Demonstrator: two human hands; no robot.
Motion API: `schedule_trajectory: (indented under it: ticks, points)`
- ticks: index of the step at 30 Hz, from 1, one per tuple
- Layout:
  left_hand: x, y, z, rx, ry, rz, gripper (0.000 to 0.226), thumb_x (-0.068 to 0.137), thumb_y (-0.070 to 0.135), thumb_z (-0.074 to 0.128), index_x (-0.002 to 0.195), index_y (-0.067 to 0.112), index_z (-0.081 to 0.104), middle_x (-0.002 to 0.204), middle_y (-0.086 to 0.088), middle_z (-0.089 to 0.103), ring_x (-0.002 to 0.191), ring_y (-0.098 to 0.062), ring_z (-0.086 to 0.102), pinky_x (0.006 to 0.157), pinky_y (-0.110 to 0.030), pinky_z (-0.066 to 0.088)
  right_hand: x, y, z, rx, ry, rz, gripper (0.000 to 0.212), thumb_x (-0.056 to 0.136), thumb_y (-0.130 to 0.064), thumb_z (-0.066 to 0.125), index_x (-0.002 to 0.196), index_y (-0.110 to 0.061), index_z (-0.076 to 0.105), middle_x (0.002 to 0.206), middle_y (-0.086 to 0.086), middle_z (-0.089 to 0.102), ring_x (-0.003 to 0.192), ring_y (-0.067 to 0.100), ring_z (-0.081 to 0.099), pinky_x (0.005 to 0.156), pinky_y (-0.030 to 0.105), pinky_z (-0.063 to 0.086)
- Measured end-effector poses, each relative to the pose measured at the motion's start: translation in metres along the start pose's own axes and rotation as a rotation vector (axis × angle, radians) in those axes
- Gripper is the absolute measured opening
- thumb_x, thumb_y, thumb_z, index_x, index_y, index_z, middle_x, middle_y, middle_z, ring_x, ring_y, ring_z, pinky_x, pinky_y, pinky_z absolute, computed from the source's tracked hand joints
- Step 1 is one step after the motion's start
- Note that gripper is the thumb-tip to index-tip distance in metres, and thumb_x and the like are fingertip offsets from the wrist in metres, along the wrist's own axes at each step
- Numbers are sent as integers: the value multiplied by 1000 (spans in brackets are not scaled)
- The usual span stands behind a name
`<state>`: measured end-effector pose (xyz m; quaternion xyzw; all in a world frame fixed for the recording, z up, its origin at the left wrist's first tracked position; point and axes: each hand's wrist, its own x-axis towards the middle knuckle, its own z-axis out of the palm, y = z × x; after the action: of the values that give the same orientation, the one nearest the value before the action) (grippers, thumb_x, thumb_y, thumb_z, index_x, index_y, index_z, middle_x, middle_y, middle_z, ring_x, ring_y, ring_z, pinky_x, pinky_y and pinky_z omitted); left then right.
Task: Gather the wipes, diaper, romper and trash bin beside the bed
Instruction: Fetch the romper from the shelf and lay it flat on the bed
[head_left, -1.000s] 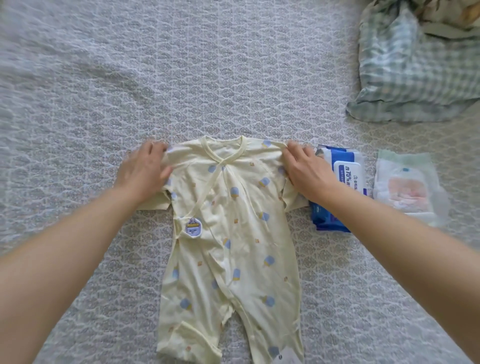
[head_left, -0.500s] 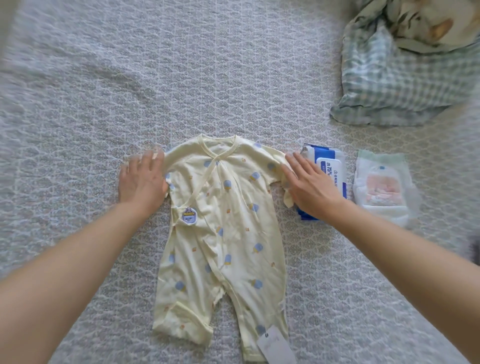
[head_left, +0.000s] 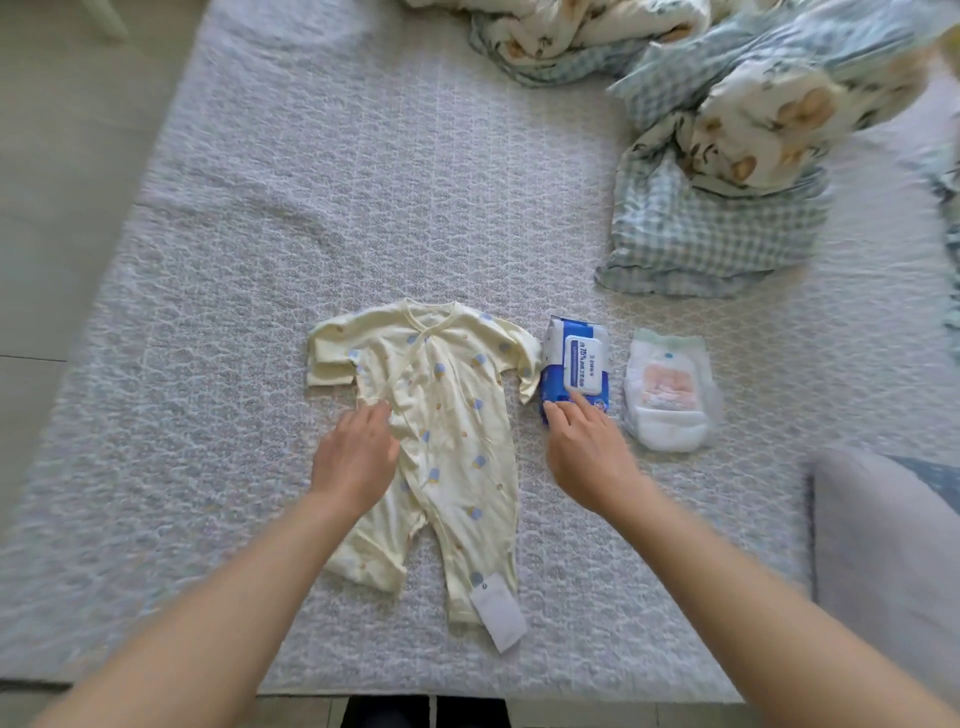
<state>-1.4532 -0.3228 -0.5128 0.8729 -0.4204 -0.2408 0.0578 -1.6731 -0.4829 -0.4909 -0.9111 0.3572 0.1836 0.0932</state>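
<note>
A bed (head_left: 363, 218) covered by a pale grey quilted spread fills most of the view, with light floor (head_left: 57, 182) seen beyond its left edge. A rumpled blue-checked and cream printed blanket (head_left: 717, 171) is heaped at the far right of the spread, and a grey cushion (head_left: 883, 561) is seen at the near right edge.

The pale yellow romper (head_left: 457, 415) is laid flat, face up, near the middle of the spread, its legs directed toward the viewer; a white tag (head_left: 497, 613) is attached at one leg end. The white diaper (head_left: 667, 389) is placed to the right of the romper, well apart from it. The blue-and-white wipes pack (head_left: 574, 364) lies between them, just beside the romper's sleeve. A trash bin cannot be made out.

The left hand (head_left: 356, 457) is rested palm down on the romper's near left side, fingers loosely extended and close together; nothing is pinched. The right hand (head_left: 587, 452) is held to the right of the romper, fingers slightly spread, with its fingertips (head_left: 553, 410) touching the near end of the wipes pack; nothing is enclosed in it.
</note>
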Motion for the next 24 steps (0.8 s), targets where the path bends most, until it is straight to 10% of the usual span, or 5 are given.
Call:
schedule_trajectory:
  ticks: [24]
  points:
    - [-302,16,-92,-124,375,-142,30,88,13,61,117,8,62,100,-4,69,93,-26,62,72,-40,52,-208,-130,-105,181,100,-417,46,99,-32,43,139,-10,42,131,6,56,125,25,47,105,35,39]
